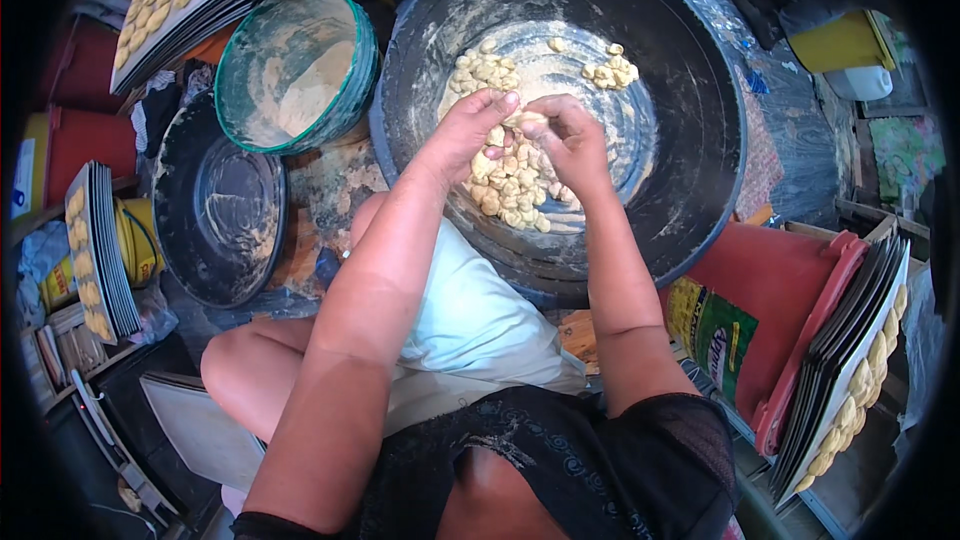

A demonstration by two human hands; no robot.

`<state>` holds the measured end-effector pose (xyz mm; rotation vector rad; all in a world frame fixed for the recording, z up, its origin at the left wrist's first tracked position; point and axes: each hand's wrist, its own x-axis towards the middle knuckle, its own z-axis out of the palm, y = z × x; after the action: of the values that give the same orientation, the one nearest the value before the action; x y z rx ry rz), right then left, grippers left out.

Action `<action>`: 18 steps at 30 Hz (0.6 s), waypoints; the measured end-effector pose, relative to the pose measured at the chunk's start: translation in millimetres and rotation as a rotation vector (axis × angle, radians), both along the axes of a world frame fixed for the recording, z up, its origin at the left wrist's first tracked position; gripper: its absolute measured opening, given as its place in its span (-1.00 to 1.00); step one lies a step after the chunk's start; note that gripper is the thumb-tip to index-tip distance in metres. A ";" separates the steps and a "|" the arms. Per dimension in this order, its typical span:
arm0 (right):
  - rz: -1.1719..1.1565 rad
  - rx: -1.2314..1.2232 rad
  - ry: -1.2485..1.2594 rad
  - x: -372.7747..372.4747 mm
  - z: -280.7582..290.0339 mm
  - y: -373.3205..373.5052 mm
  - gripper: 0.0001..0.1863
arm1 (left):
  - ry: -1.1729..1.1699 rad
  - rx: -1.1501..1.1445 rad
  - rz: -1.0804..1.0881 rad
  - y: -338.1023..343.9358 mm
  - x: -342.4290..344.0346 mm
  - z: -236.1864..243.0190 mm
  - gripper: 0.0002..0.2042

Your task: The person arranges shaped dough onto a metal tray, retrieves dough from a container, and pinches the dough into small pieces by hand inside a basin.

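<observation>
In the middle of the frame, near the top, sits a big black basin. Its inside is dusted with pale flour. A heap of small dough pieces lies on its floor, and two smaller heaps lie higher up, near the back of the basin.

Both arms come up from the bottom of the frame and meet over the heap. The left hand and the right hand are close together, fingers bent, and pinch one dough lump between them. The grip of each hand is partly closed on that lump, not a tight fist.

At the upper left stands a green bowl with flour stuck to its sides and a small pile of flour inside. Below it, at the left, lies a smaller dark basin.

There is no table here. The basins sit low on a worn, stained floor, and the person sits right behind them with knees bent.

Dark flat trays with rows of shaped dough run along the top left. More trays lean at the far left edge and at the lower right, next to a red bin. A yellow tub sits at the upper right. The room is crowded and a bit messy.
</observation>
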<state>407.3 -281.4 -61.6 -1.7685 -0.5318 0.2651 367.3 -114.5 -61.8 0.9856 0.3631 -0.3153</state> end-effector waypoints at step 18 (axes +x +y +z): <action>-0.036 -0.253 -0.195 -0.9 6.0 -3.9 -0.75 | 0.041 -0.038 -0.028 1.7 -1.1 1.4 -0.17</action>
<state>406.5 -285.3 -55.6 -2.0616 -0.6269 0.1391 366.2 -112.9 -60.4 0.9493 0.3795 -0.3674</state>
